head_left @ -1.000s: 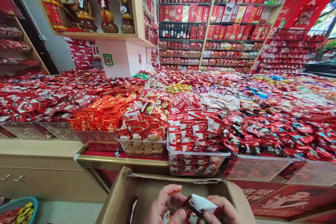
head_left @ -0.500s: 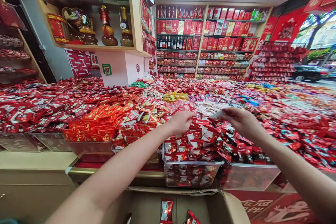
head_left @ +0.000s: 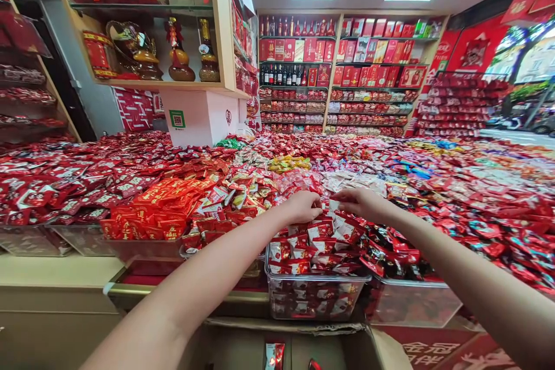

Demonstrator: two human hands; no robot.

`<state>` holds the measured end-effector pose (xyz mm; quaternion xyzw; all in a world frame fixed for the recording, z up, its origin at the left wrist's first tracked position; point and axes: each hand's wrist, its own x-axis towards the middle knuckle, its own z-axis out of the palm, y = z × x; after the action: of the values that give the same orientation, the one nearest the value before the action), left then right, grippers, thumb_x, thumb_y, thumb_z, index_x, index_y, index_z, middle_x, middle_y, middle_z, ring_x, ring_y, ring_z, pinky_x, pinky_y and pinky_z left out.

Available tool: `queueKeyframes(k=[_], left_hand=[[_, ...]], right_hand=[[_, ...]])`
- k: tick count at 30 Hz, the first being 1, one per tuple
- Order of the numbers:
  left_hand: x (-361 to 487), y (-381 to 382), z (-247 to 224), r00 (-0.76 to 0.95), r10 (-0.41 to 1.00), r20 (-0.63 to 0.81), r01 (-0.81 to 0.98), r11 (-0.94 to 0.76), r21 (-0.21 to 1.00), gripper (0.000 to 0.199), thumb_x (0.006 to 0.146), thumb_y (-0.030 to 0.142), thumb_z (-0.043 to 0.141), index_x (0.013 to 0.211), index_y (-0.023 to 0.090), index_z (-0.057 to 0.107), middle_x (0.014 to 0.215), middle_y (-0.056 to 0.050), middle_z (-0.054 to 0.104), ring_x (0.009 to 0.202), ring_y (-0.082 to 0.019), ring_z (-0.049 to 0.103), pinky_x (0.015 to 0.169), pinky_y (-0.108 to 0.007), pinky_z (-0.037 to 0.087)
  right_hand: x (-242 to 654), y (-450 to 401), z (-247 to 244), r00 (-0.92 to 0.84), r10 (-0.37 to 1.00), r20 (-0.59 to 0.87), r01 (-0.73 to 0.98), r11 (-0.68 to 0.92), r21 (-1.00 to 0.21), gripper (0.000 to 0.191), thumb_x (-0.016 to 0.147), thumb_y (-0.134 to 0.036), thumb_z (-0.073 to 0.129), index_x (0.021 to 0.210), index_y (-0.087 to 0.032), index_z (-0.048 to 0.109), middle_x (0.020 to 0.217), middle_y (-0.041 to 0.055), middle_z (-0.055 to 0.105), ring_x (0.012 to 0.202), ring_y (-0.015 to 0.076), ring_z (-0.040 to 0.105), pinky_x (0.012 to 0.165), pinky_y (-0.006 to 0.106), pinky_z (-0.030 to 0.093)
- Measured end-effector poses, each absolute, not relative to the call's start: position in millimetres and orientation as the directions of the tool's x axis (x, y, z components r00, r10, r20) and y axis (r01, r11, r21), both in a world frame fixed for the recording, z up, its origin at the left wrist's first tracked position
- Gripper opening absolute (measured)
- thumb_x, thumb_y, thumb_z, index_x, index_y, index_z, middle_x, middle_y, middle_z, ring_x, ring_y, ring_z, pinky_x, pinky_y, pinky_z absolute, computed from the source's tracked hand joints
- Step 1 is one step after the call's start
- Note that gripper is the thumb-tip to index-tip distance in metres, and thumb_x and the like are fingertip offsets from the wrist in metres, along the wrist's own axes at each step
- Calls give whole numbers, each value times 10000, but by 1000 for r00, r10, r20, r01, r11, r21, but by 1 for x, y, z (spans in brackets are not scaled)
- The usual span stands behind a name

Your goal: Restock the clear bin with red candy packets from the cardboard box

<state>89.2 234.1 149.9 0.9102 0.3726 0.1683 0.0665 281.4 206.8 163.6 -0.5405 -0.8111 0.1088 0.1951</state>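
My left hand [head_left: 303, 207] is over the back of the red and white packets [head_left: 323, 243] that fill a clear bin [head_left: 318, 298]. Its fingers are curled together; whatever they hold is hidden. Just to the right, my right hand [head_left: 358, 203] pinches a small white and red packet [head_left: 335, 206] by its fingertips. A narrow gap separates the two hands. Below the bin, an open cardboard box [head_left: 243, 341] has a red and white packet [head_left: 274, 355] inside.
Orange-red packets [head_left: 160, 208] lie heaped to the left. Dark red packets [head_left: 399, 254] fill the bin on the right. A white pillar [head_left: 191, 115] and a wooden cabinet [head_left: 221, 23] rise at the back left. Stocked shelves [head_left: 338, 69] line the far wall.
My right hand has moved left, close to my left hand, with the packet in its fingers. My left hand has stayed near the same spot. The view has tilted slightly.
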Motion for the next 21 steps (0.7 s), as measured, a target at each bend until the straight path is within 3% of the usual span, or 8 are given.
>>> queueKeyframes(k=[4,9,11,15,21], left_hand=[[91,237,149,657,706,264,637,-708,307,216,702,291,486,837,166,598,787,-39,656,692,-154,577,613,-242,433],[100,237,152,671,680,294,567,-727,388,346,726,265,472,1057,178,523,879,-24,650,756,-132,578,685,-228,431],[105,237,154,677,672,302,544,-732,410,335,730,255,466,1048,175,534,856,-20,653,739,-128,576,673,-224,429],[111,237,158,664,684,301,542,-719,436,238,710,254,487,888,158,613,740,-23,655,657,-137,560,609,-240,416],[116,242,157,653,707,271,548,-689,475,175,644,229,539,769,146,629,713,-14,657,628,-116,561,568,-211,413]], right_hand=[[280,209,162,-321,936,141,828,350,-438,265,696,-283,516,928,-161,557,680,26,656,609,154,566,533,243,431],[285,208,160,-313,941,131,770,332,-546,309,709,-289,507,996,-176,491,784,38,666,607,137,578,515,230,436],[287,200,162,-238,955,177,802,296,-519,290,712,-303,501,972,-177,495,796,49,667,623,148,586,521,239,435],[292,178,164,-149,964,220,890,228,-394,164,714,-329,486,741,-189,566,698,45,660,622,168,582,540,260,422],[287,175,153,-208,964,165,667,264,-697,177,711,-293,494,867,-213,480,638,-16,637,550,134,580,498,238,443]])
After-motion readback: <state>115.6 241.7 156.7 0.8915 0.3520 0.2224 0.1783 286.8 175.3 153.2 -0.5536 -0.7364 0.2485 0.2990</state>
